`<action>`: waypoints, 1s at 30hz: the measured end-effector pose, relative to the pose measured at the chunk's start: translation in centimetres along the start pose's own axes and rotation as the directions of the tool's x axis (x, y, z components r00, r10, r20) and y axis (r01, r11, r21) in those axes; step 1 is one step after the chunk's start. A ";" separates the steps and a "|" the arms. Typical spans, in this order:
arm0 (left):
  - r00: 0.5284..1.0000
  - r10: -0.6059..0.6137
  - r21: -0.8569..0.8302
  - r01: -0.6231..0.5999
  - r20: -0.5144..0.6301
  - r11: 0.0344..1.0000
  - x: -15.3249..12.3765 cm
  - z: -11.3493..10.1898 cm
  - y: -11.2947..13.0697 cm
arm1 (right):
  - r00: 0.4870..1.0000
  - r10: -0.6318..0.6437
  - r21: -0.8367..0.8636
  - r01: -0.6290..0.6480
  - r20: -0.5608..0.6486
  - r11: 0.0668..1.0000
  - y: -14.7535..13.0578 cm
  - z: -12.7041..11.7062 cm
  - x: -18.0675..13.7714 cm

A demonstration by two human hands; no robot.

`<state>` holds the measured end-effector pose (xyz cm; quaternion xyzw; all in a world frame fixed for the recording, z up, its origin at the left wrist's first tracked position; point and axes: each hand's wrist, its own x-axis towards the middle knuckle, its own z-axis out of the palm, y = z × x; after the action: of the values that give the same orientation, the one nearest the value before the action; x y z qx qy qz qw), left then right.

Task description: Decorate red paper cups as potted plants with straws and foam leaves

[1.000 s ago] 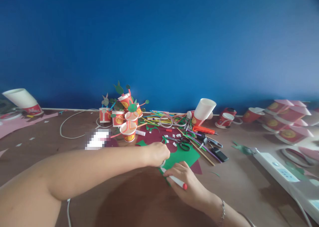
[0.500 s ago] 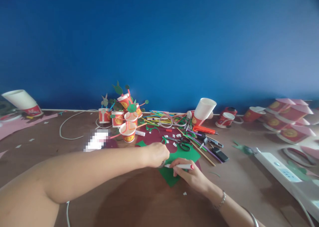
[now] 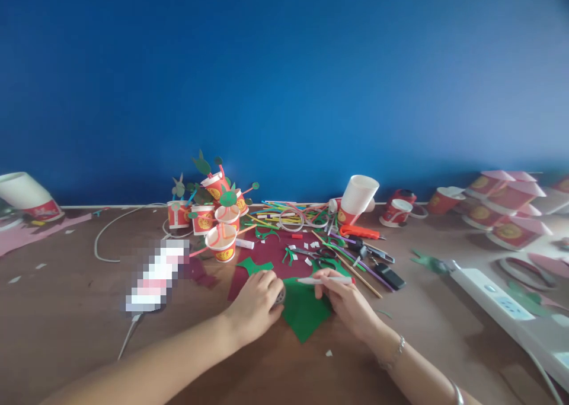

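My left hand [image 3: 254, 305] is closed around a small round grey object [image 3: 280, 296] at the left edge of a green paper sheet [image 3: 306, 316]; fingers partly cover it, so its kind is unclear. In my right hand [image 3: 349, 307] is a white marker [image 3: 306, 281] with a red end, held pen-like, its tip pointing left above the green paper. Under the green sheet lies maroon paper [image 3: 237, 283]. Just beyond my hands, scissors [image 3: 326, 252] lie among green cuttings and white scraps, with a small red cap-like piece [image 3: 297, 236] nearby.
Decorated red paper cups [image 3: 222, 242] with straws stand at the left, near a blurred-out phone-like shape [image 3: 157, 274]. Straws [image 3: 284, 212] are heaped at the back. An orange cutter [image 3: 364, 233], black key fob [image 3: 390, 274] and white power strip [image 3: 493, 289] lie rightward.
My left hand has drawn back and left with the round object, uncovering more green paper. The marker in my right hand has lifted slightly away and lies more level. The view has shifted a little.
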<state>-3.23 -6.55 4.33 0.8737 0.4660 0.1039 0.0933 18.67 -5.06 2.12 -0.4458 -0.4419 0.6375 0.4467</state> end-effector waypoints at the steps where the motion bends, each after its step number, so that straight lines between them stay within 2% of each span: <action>1: 0.999 -0.042 -0.054 0.040 -0.024 0.998 -0.5 0.5 0.3 | 1.000 0.003 0.018 -0.003 -0.007 1.000 -0.1 0.1 0.1; 3: 0.997 -0.025 -0.110 0.017 -0.069 0.994 -1.6 1.3 1.3 | 1.000 0.009 0.026 -0.008 -0.023 1.000 -0.2 0.5 0.2; 5: 0.996 0.057 -0.131 -0.065 -0.064 0.989 -2.4 2.0 2.6 | 0.999 -0.001 0.030 0.002 -0.035 1.000 -0.2 0.9 0.4; 9: 0.984 0.159 -0.046 -0.163 -0.076 0.986 -2.9 3.3 4.2 | 0.999 -0.024 0.064 0.026 -0.039 0.998 0.6 1.5 1.1; 14: 0.978 0.194 0.023 -0.193 -0.080 0.981 -2.6 4.6 3.8 | 0.999 -0.015 0.070 0.018 -0.042 0.997 0.5 2.1 2.2; 17: 0.968 0.207 0.044 -0.202 -0.144 0.978 -2.6 5.5 3.3 | 0.998 -0.002 0.056 0.005 -0.055 0.998 -0.1 2.5 3.5; 22: 0.956 0.222 0.156 -0.193 -0.194 0.969 -2.3 6.9 2.5 | 0.995 0.039 0.134 -0.051 0.090 0.990 0.0 3.1 5.9; 24: 0.952 0.207 0.191 -0.166 -0.224 0.967 -2.1 7.2 2.0 | 0.997 0.004 0.079 -0.010 0.079 0.997 0.4 2.9 6.4; 27: 0.940 0.211 0.212 -0.157 -0.268 0.965 -1.8 7.6 1.3 | 0.992 -0.123 -0.112 0.124 0.018 0.986 0.8 2.4 6.5; 30: 0.921 0.245 0.243 -0.174 -0.304 0.954 -1.6 8.1 0.7 | 0.984 -0.175 -0.231 0.177 0.030 0.957 0.5 2.0 6.3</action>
<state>-1.32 -8.79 -3.45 0.8937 0.3868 0.2081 -0.0911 15.40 0.57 0.92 -0.4511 -0.5537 0.5410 0.4441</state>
